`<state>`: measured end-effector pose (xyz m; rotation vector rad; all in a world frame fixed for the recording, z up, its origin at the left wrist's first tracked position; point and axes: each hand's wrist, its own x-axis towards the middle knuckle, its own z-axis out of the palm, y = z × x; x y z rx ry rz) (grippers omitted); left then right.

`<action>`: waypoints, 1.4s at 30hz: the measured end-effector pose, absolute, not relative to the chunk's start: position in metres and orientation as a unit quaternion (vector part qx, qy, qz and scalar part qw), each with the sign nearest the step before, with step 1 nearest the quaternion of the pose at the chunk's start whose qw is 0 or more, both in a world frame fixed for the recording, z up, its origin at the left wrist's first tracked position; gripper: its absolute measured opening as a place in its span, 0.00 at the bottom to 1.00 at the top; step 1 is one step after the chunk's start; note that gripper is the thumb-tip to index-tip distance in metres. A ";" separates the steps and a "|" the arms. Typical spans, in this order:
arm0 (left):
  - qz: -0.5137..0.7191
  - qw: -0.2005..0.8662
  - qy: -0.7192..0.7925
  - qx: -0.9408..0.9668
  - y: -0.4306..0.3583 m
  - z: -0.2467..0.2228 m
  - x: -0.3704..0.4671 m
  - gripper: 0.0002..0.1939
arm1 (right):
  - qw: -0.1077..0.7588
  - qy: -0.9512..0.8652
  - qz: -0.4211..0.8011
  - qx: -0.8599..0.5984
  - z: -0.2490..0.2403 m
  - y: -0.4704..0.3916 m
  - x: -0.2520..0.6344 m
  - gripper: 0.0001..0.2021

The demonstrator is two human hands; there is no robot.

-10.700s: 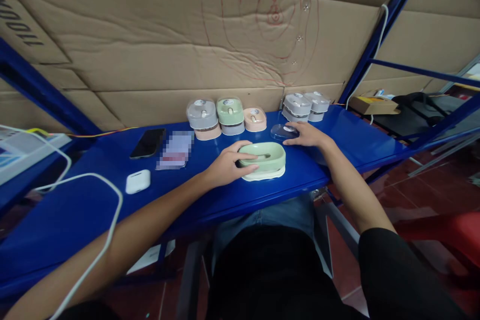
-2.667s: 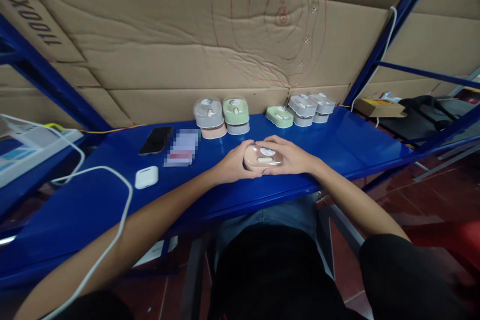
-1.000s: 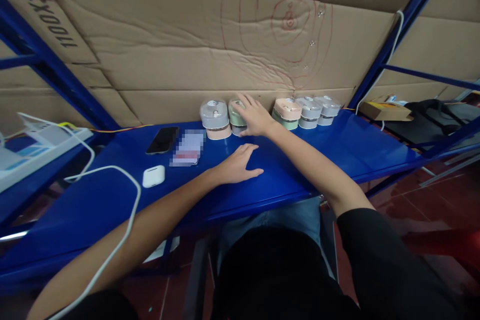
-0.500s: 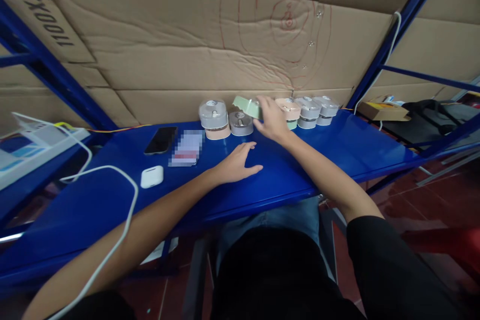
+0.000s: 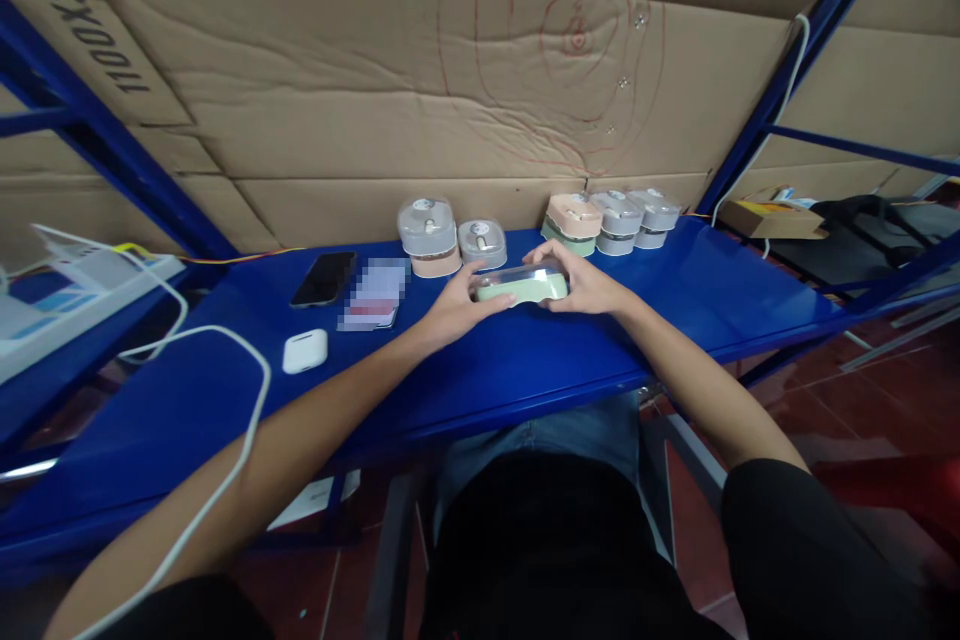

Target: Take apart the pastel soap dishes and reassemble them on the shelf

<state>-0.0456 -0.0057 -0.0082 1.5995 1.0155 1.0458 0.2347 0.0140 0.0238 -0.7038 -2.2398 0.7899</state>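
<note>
Between my two hands is a pale green box with a clear lid (image 5: 523, 288), above the front half of the blue table. My left hand (image 5: 457, 308) grips its left end, thumb along the near side. My right hand (image 5: 581, 282) is closed round the right end, fingers over the far edge. Behind it sits a single grey box with a clear lid (image 5: 482, 243). To the left of that, a grey box (image 5: 427, 226) is stacked on a peach one (image 5: 436, 264). On the right, a peach box (image 5: 574, 214) rests on a green one (image 5: 571, 242).
Two stacks of grey boxes (image 5: 618, 220) stand further right, before the cardboard wall (image 5: 337, 140). Left on the blue table (image 5: 420, 380) lie a black phone (image 5: 324, 280), a blurred-out phone-like item (image 5: 375, 293) and a white earbud case (image 5: 305, 351). A white cable (image 5: 259, 400) crosses my left forearm.
The green box has come down and toward me from above the row, in my right hand. My left hand, open before, has taken hold of its left end.
</note>
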 end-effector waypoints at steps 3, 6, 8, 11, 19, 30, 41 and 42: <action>0.416 0.416 0.416 0.694 -0.011 -0.009 -0.045 0.60 | 0.277 -0.867 0.305 -0.281 0.027 0.012 0.235 0.45; 0.397 0.341 0.399 0.753 -0.018 -0.007 -0.044 0.60 | 0.252 -0.872 0.307 -0.285 0.027 0.010 0.233 0.48; 0.377 0.297 0.392 0.785 -0.021 -0.006 -0.044 0.59 | 0.257 -0.876 0.290 -0.287 0.026 0.008 0.229 0.45; 0.344 0.257 0.392 0.813 -0.023 -0.007 -0.043 0.61 | 0.267 -0.878 0.273 -0.288 0.028 0.007 0.228 0.42; 0.286 0.211 0.354 0.865 -0.026 -0.004 -0.047 0.48 | 0.255 -0.817 0.229 -0.464 0.039 0.031 0.285 0.38; 0.287 0.239 0.328 0.867 -0.032 -0.003 -0.043 0.23 | 0.217 -0.807 0.187 -0.516 0.021 0.047 0.307 0.42; 0.312 0.132 0.459 0.822 0.001 0.003 -0.070 0.28 | 0.194 -0.843 0.154 -0.478 0.015 0.058 0.315 0.47; 0.307 0.134 0.462 0.821 0.004 0.001 -0.072 0.28 | 0.192 -0.843 0.156 -0.478 0.015 0.058 0.314 0.48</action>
